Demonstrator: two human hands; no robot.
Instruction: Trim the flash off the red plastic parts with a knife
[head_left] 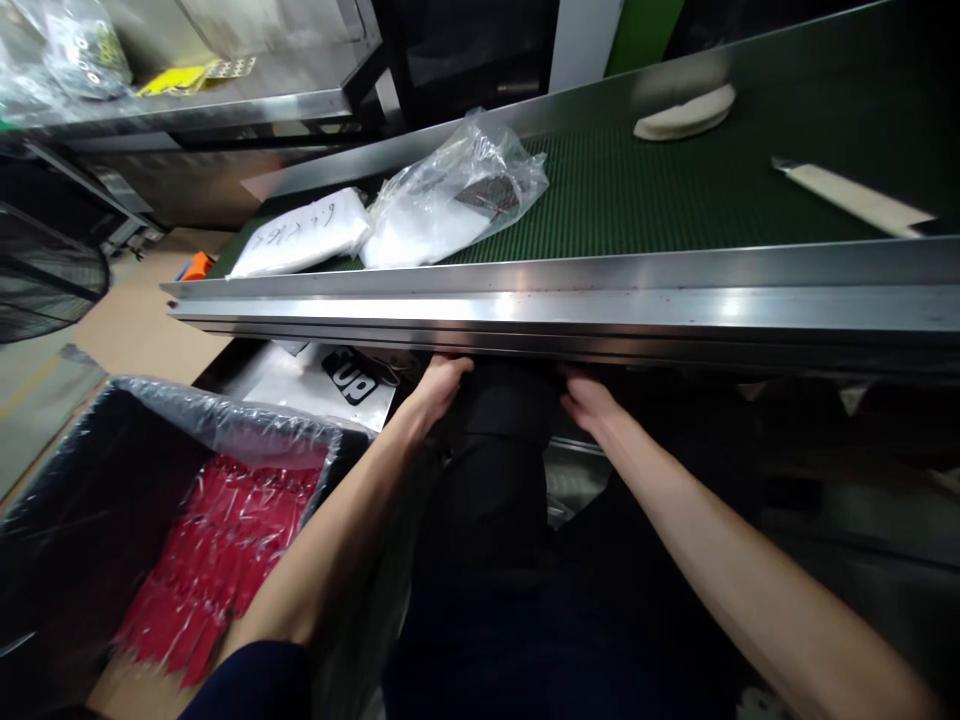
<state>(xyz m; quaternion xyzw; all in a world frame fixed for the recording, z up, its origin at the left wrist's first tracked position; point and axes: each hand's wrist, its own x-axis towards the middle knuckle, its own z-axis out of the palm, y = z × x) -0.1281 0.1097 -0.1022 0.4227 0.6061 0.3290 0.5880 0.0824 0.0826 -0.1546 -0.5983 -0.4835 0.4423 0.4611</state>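
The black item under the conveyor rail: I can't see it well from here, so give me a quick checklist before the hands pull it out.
1. Left hand on the black item: ok, touching its left side.
2. Right hand on it: ok, at its right side.
3. Fingertips visible: not ok, hidden under the metal rail.
4. Grip closed: cannot tell.
5. Lined box of red pieces clear of the left forearm: cannot tell, they overlap in view.

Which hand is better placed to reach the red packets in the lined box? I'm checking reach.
Probably the left hand: the lined box of red packets sits on its side. The right hand would have to cross the black item that both grip.
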